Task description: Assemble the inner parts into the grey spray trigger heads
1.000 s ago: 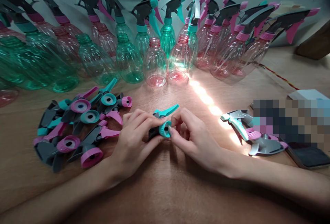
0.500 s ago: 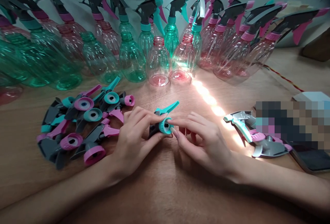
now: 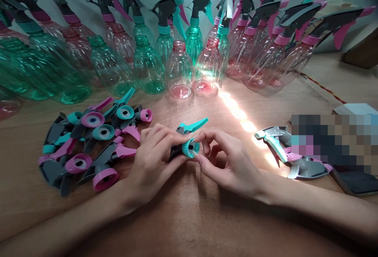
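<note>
My left hand (image 3: 155, 156) holds a trigger spray head (image 3: 174, 151) with a grey body, a teal trigger and a teal collar. The collar's open end faces me, with a dark hole in its middle. My right hand (image 3: 236, 162) pinches the collar's rim between thumb and forefinger, its other fingers curled. Whether something small sits between those fingertips I cannot make out. Left of my hands lies a pile of grey, pink and teal spray heads (image 3: 93, 119), several with white discs inside their collars. Two or so more spray heads (image 3: 310, 168) lie to the right.
Along the wall stand clear green and pink bottles, some capped with spray heads, others open, such as a pink bottle (image 3: 180, 71) and a green bottle (image 3: 149, 66). At the right are a phone (image 3: 351, 182), partly pixelated, a white box (image 3: 354, 109) and a twisted wire (image 3: 323, 88).
My right forefinger has bent and drawn back from across the collar opening to its rim. The teal collar has turned a little more towards me. The whole view has shifted slightly.
</note>
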`<state>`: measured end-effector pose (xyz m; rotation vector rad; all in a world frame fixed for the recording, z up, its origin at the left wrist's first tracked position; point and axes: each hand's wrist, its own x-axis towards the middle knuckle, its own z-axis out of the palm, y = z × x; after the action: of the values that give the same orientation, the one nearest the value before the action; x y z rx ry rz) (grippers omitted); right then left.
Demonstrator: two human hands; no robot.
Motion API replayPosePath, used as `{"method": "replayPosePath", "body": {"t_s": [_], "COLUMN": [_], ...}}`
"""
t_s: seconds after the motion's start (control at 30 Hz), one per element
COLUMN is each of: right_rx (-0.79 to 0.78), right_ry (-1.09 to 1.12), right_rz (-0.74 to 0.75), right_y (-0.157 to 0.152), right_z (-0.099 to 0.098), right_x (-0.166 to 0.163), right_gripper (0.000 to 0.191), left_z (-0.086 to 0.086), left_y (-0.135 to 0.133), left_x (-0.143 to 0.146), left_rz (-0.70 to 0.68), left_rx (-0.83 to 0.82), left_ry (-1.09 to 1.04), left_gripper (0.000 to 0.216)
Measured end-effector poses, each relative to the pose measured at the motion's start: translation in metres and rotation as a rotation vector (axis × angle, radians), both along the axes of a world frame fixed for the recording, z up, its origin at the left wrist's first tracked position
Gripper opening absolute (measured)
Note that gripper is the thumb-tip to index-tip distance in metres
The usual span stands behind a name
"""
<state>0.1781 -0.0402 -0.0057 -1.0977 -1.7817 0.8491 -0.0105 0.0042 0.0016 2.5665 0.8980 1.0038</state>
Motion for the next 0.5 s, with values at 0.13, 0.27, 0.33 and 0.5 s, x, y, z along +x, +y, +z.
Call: {"method": "replayPosePath", "body": {"t_s": [0.13,0.27,0.33,0.5], "right_rx": [0.012,0.044,0.074,0.114], "right_ry": [-0.015,-0.046,-0.082,-0.170], "right_rz": [0.018,0.015,0.036,0.149], "right_y": [0.002,0.004,0.007,0.018], "right_z": [0.000,0.002,0.004,0.010], "right_x": [0.001,0.003,0.005,0.014], "right_gripper": [0.025,0.017,0.015,0.012], "left_z": [0.000,-0.001,-0.001,-0.003], "left_y": [0.000,-0.001,-0.001,-0.001], "left_x": [0.000,0.000,0.000,-0.001], "left_rz": [0.000,-0.030,-0.043,-0.052], "left_rx": [-0.010,-0.001,0.004,-0.026], "left_ry": [0.005,0.024,0.028,0.026], "left_gripper": [0.013,0.015,0.015,0.016]}}
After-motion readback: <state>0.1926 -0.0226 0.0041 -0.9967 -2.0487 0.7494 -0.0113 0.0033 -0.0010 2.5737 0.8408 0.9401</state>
